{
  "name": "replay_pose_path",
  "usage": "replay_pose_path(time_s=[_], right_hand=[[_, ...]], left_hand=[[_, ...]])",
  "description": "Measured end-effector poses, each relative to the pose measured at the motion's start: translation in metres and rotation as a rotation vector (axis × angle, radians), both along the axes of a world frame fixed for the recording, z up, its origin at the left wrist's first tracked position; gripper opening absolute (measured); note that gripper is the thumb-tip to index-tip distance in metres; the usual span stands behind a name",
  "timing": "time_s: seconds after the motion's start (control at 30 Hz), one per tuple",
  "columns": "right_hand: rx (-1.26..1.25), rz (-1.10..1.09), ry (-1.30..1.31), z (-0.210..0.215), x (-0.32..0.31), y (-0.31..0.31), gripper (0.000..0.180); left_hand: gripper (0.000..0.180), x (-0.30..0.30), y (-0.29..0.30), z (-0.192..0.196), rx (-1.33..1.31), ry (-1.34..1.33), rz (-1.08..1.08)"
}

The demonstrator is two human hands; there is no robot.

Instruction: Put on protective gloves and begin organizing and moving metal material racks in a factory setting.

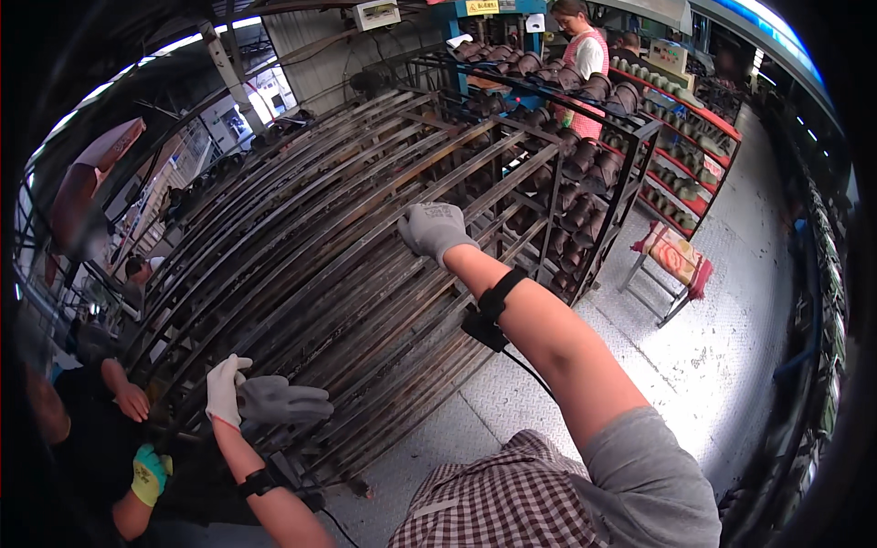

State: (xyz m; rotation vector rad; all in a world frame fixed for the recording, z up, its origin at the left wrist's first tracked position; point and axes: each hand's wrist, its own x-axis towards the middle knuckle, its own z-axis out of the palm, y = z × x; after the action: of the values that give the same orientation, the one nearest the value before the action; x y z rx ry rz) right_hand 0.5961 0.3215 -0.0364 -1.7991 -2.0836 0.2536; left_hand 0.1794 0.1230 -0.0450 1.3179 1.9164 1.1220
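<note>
A long slanted rack of dark metal bars (320,247) fills the middle of the view. My right hand (431,228), in a grey knit glove, is closed at the rack's upper right, its fingers curled over a metal bar. Lower left is my left hand (274,399), its glove white toward the wrist and darker grey over the palm and fingers. Those fingers stretch flat to the right, near the lower bars, and hold nothing I can see. Black bands with small devices circle both my forearms.
Left, a co-worker in dark clothes has one bare hand (131,399) and one yellow-green glove (149,473) near the rack. Dark brown shoe-shaped pieces (580,164) fill a black frame. Behind it stands a person in a red apron (589,64). Right are a red shelf (728,128) and padded stool (676,256).
</note>
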Motion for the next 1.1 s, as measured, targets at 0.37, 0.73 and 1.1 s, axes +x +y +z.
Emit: replay_pose_path(time_s=[0.37,0.73,1.1], right_hand=[[0.097,-0.037,0.083,-0.005,0.0,0.006,0.031],[0.087,-0.054,0.044,-0.008,0.002,0.003,0.037],[0.078,-0.057,0.073,-0.006,0.002,0.002,0.037]], left_hand=[[0.041,-0.011,0.008,-0.004,-0.018,-0.039,0.021],[0.039,-0.01,0.008,-0.005,-0.004,-0.001,0.007],[0.038,-0.014,0.01,-0.009,0.018,-0.014,0.02]])
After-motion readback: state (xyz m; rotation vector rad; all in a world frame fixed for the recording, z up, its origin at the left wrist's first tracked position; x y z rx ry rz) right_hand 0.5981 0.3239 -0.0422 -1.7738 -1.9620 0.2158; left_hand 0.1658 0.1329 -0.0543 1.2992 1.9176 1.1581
